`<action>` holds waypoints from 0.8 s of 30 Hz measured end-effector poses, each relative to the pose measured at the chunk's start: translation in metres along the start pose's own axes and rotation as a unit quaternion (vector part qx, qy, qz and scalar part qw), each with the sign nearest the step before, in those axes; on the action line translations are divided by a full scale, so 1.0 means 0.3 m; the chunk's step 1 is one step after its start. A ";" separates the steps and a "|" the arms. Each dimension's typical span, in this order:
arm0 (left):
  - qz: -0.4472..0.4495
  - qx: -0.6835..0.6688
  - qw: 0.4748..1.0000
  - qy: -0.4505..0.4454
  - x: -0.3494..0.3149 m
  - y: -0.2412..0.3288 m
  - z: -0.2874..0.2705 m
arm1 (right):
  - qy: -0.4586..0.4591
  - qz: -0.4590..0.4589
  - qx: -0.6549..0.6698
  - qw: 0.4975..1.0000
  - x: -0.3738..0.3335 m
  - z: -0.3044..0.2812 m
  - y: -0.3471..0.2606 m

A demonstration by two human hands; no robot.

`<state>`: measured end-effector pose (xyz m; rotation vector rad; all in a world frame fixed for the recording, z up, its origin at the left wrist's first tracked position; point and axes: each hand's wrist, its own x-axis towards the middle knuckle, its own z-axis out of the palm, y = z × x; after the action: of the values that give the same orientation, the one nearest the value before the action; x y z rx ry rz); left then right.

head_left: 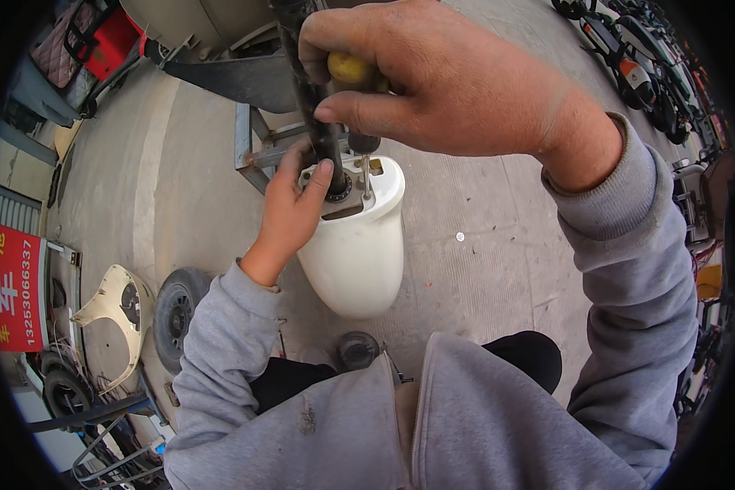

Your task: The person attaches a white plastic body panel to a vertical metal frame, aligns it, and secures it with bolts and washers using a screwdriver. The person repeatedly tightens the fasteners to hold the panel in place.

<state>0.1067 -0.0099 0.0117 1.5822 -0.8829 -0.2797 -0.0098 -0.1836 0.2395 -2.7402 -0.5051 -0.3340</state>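
A white plastic front fender (355, 265) stands in front of me, with a black steering tube (325, 145) rising from its top through a ring of bearing balls. My left hand (292, 208) is closed around the lower part of that tube, thumb toward the fender. A screwdriver (349, 67) with a yellow and black handle is gripped from above by my right hand (449, 82). Its metal shaft points down to the fender's top right of the tube; the tip's exact seat is too small to make out. My right fingertips also come against the tube.
A metal frame (243, 135) stands just behind the fender. Down on the left lie a wheel (178, 318), a cream plastic panel (122, 327) and a red sign (15, 286). Parked scooters (633, 73) line the far right. A round black part (358, 349) sits near my feet.
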 end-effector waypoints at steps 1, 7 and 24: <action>0.012 -0.013 1.000 0.005 0.010 0.017 -0.001 | -0.012 0.025 -0.052 0.998 -0.006 0.005 0.009; 0.055 -0.065 0.996 0.032 0.076 0.099 0.005 | 0.207 -0.104 -0.068 0.970 0.020 0.079 0.042; 0.014 -0.222 0.975 0.000 0.161 0.063 0.041 | 0.065 0.131 -0.084 0.986 -0.014 0.055 0.072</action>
<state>0.1245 -0.0509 0.0409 1.1537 -0.7774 -0.4254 -0.0025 -0.1980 0.2172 -2.8756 -0.0829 -0.5049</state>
